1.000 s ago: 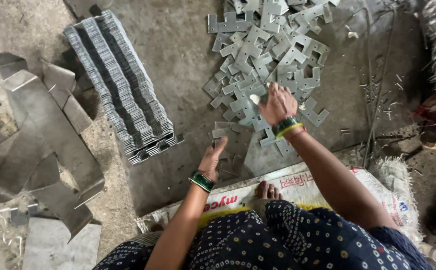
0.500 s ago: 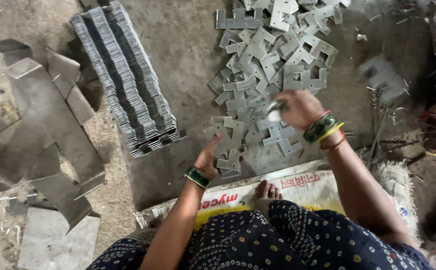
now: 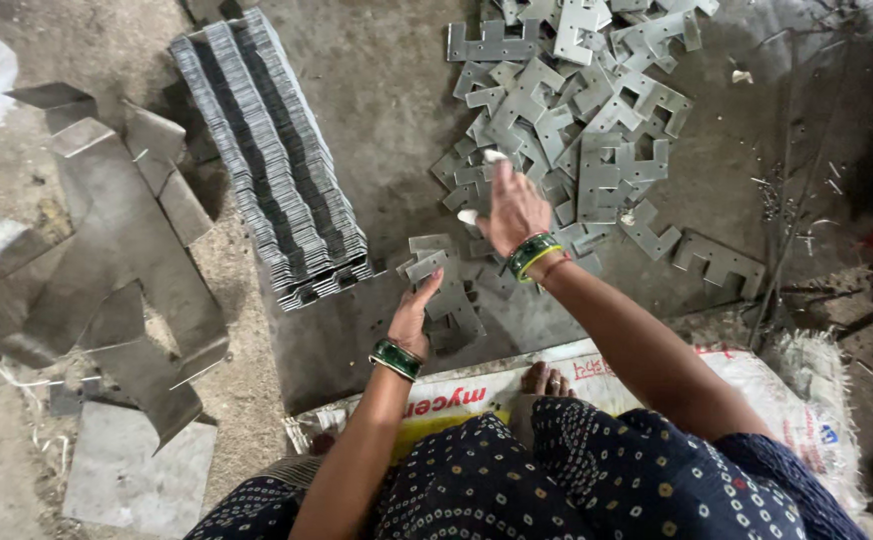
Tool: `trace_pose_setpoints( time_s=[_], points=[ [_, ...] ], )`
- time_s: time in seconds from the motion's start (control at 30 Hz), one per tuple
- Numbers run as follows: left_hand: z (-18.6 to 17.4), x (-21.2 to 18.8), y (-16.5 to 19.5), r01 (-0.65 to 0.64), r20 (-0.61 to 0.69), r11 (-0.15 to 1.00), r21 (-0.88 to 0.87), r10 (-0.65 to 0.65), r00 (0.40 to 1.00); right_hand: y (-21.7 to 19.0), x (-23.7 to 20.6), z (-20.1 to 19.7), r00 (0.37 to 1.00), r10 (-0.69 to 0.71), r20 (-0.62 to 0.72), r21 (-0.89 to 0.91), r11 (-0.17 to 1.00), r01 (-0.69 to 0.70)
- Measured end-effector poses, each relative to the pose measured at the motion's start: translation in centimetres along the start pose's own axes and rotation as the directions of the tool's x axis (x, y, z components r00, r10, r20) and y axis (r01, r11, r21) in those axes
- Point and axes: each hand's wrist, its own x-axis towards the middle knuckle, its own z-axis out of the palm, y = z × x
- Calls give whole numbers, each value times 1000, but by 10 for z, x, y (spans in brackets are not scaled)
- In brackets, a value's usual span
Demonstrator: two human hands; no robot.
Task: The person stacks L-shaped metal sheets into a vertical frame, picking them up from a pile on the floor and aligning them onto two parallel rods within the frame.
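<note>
1. Change noted: since half a second ago, the right hand (image 3: pixel 513 208) has drawn back from the 2 o'clock side of the scatter to its near edge, at about 12 o'clock from the person's knees. A second ago it sat further out over the loose pile. I read this as a hand returning toward the gathered pieces, though I cannot confirm that it carries one.

2. The left hand (image 3: pixel 415 316) has barely shifted across the three views. It rests on the small stack of stamped metal plates (image 3: pixel 447 290) lying on the floor just ahead of the printed sack (image 3: pixel 477 395).

3. Right hand pose: palm down, fingers spread and blurred by motion, wrist with green and yellow bangles at its 5 o'clock side. Its grip is not legible; I cannot tell whether it is released or grasping a plate.

4. Left hand pose: forearm extended straight ahead, palm down, fingers laid flat over the near plates, thumb toward 1 o'clock. This is a pressing contact, released rather than clenched.

5. The loose pile of notched plates (image 3: pixel 597 130) spreads from 12 to 2 o'clock of the right hand, on the concrete floor (image 3: pixel 387 90).

6. A long, tightly packed row of stacked plates (image 3: pixel 272 160) lies at 10 o'clock of the left hand, well apart from it.

7. Large sheet-metal offcuts (image 3: pixel 107 250) lie at 9 o'clock.
</note>
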Motion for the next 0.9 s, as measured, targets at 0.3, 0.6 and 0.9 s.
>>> trace_pose_setpoints(
  time_s=[0.3,0.6,0.9],
  points=[
    [-12,5,-6,5,-32,999,37,-4,999,82,-31,18,985,128,-120,390,918,-72],
    [4,6,-15,182,199,958,-224,-138,970,78,-73,-38,945,221,243,201,941,-272],
    [8,-15,9,280,224,935,-216,-231,947,100,-71,-13,982,187,16,-61,981,-186]
  ],
)
